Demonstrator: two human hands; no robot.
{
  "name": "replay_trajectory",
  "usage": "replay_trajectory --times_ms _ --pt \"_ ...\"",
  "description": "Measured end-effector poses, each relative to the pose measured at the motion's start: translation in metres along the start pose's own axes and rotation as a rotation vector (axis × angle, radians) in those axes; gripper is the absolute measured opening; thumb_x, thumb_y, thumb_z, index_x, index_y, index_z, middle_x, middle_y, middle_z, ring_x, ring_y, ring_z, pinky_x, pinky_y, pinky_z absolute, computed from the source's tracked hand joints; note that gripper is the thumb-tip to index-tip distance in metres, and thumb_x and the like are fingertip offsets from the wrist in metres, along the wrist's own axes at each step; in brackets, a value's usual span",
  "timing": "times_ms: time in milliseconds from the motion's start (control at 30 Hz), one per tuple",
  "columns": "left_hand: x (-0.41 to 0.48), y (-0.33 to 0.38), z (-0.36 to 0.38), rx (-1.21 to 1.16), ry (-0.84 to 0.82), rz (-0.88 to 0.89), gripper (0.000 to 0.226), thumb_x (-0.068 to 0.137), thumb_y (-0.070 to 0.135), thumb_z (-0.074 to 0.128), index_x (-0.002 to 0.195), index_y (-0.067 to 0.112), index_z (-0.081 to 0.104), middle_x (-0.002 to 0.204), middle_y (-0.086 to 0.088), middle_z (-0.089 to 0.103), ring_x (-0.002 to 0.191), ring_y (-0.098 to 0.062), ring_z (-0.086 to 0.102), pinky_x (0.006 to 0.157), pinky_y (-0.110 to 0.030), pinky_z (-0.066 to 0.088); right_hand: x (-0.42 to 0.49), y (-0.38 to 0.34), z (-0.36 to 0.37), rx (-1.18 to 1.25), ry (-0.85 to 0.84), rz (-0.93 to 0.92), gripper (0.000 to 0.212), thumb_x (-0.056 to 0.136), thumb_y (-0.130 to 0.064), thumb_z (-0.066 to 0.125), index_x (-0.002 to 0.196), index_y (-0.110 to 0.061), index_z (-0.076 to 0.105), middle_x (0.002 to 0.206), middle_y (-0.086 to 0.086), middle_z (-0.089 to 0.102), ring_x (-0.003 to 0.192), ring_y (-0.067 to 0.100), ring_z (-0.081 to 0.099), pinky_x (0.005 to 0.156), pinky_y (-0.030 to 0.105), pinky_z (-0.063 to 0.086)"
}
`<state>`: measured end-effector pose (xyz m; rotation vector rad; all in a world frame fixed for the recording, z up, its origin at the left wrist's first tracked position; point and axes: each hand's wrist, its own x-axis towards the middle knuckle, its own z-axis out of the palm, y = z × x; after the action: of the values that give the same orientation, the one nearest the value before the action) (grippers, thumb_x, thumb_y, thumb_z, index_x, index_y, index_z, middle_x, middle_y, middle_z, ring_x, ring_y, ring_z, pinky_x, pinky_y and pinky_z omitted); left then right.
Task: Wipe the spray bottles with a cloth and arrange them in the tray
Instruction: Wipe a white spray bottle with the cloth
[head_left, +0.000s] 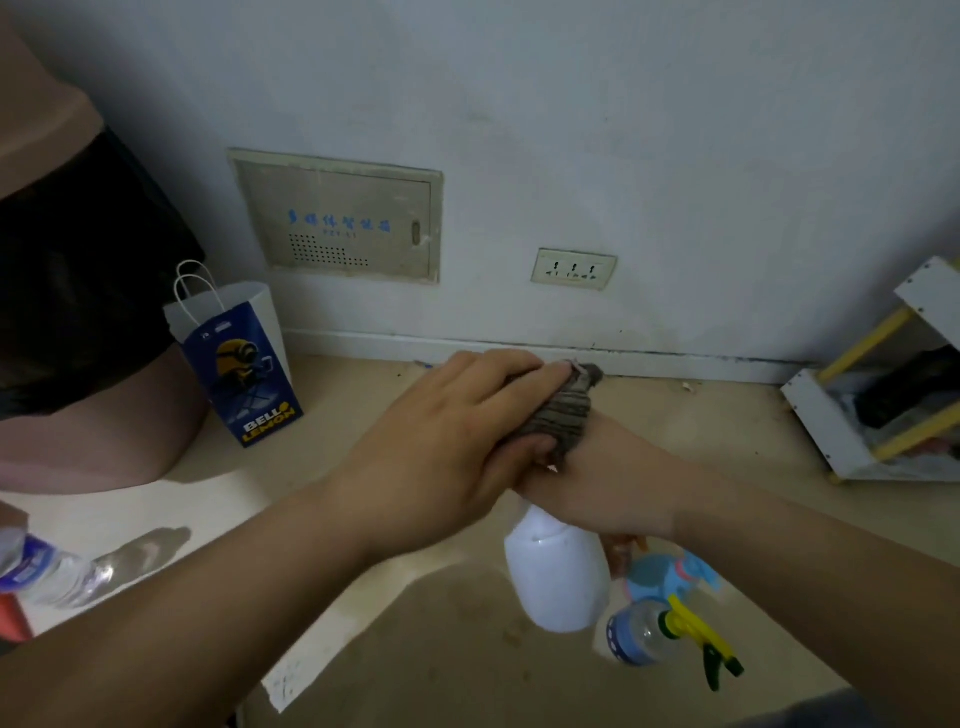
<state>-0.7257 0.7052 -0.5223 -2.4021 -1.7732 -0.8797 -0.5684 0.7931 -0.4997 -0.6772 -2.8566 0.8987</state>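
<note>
Seemingly early: centre frame, the left hand (441, 431) clutches a grey striped cloth (563, 410) on the white plastic spray bottle (558, 571) gripped by the right hand (597, 483); a clear yellow-triggered bottle (654, 631), lower right, waits.

A home room: wall socket (574, 269), paper gift bag (236, 364) on the floor (415, 649).

Cloth held against spray bottle (558, 571) top.
A grey cloth (563, 413) is gripped by the left hand (447, 431); the white bottle's neck is held by the right hand (602, 483). A small bottle (644, 631) is seen lying just beside.
</note>
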Motion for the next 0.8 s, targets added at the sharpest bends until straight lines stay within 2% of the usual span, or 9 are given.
replay_trajectory --times_ms 133,200,300,400,467,567,633,733,800 --pt "0.002 -0.014 -0.001 -0.063 0.105 0.046 0.052 0.105 0.033 0.052 0.154 0.017 0.047 0.141 -0.006 0.056 0.119 -0.027 0.058 0.095 -0.044 0.049 -0.003 0.007 -0.009 0.181 0.016 0.017 0.005 0.097 -0.022 0.059 0.098 -0.019 0.063 0.083 0.002 0.065 0.075 0.011 0.062 0.067 0.03 0.053" --pt "0.001 -0.02 0.0 -0.058 0.112 0.033 0.051 0.105 0.032 0.051 0.154 0.017 0.047 0.134 -0.006 0.059 0.113 -0.026 0.059 0.091 -0.044 0.051 -0.004 0.011 -0.013 0.118 0.029 0.072 0.022 0.098 -0.036 0.058 0.085 -0.019 0.06 0.068 0.002 0.058 0.059 0.006 0.053 0.055 0.018 0.043" --pt "-0.004 -0.032 0.002 -0.065 0.113 -0.24 0.044 0.105 0.035 0.044 0.146 0.022 0.053 0.113 -0.001 0.061 0.096 -0.018 0.056 0.08 -0.047 0.053 -0.005 0.02 -0.016 0.028 0.073 0.199 0.042 0.098 -0.046 0.056 0.064 -0.023 0.047 0.052 -0.01 0.047 0.05 0.003 0.044 0.05 0.014 0.037" --pt "-0.001 -0.036 -0.004 -0.208 0.239 -0.525 0.026 0.107 0.035 0.042 0.121 0.024 0.06 0.096 0.002 0.061 0.08 -0.018 0.059 0.072 -0.048 0.054 -0.009 0.023 -0.013 0.037 0.038 0.213 0.043 0.101 -0.042 0.054 0.062 -0.029 0.043 0.05 -0.018 0.048 0.048 0.003 0.044 0.05 0.012 0.036" --pt "0.001 -0.022 -0.008 -0.172 0.286 -0.405 0.027 0.107 0.038 0.039 0.116 0.025 0.06 0.095 0.004 0.061 0.083 -0.018 0.057 0.072 -0.047 0.052 -0.009 0.025 -0.01 0.023 0.025 0.174 0.039 0.1 -0.043 0.052 0.064 -0.031 0.046 0.053 -0.017 0.051 0.049 0.005 0.046 0.049 0.016 0.035" --pt "-0.001 0.004 -0.004 -0.034 0.103 -0.098 0.042 0.105 0.039 0.044 0.139 0.02 0.06 0.123 0.0 0.063 0.107 -0.023 0.058 0.087 -0.043 0.049 -0.004 0.019 -0.006 0.007 -0.004 0.113 0.025 0.094 -0.044 0.048 0.085 -0.024 0.061 0.071 -0.006 0.064 0.064 0.013 0.059 0.059 0.037 0.049" --pt "-0.002 0.003 0.002 0.021 0.059 -0.05 0.05 0.105 0.038 0.046 0.15 0.019 0.051 0.136 -0.001 0.059 0.114 -0.024 0.058 0.089 -0.043 0.05 -0.002 0.014 -0.005 -0.001 -0.02 0.083 0.022 0.094 -0.035 0.05 0.092 -0.016 0.061 0.078 0.004 0.065 0.071 0.019 0.061 0.063 0.039 0.05" --pt "0.002 -0.009 0.002 -0.101 0.088 -0.24 0.047 0.103 0.044 0.038 0.146 0.031 0.052 0.115 0.008 0.062 0.099 -0.017 0.06 0.079 -0.041 0.053 -0.002 0.013 -0.005 0.079 0.031 0.143 0.036 0.098 -0.042 0.052 0.069 -0.02 0.05 0.057 -0.002 0.052 0.052 0.011 0.048 0.052 0.03 0.039" --pt "0.004 -0.016 0.004 -0.179 0.034 -0.449 0.035 0.105 0.044 0.036 0.129 0.032 0.059 0.1 0.009 0.065 0.091 -0.018 0.065 0.079 -0.041 0.055 -0.003 0.019 -0.006 0.034 0.051 0.224 0.043 0.097 -0.05 0.051 0.065 -0.022 0.045 0.055 -0.006 0.047 0.049 0.007 0.042 0.051 0.025 0.036"
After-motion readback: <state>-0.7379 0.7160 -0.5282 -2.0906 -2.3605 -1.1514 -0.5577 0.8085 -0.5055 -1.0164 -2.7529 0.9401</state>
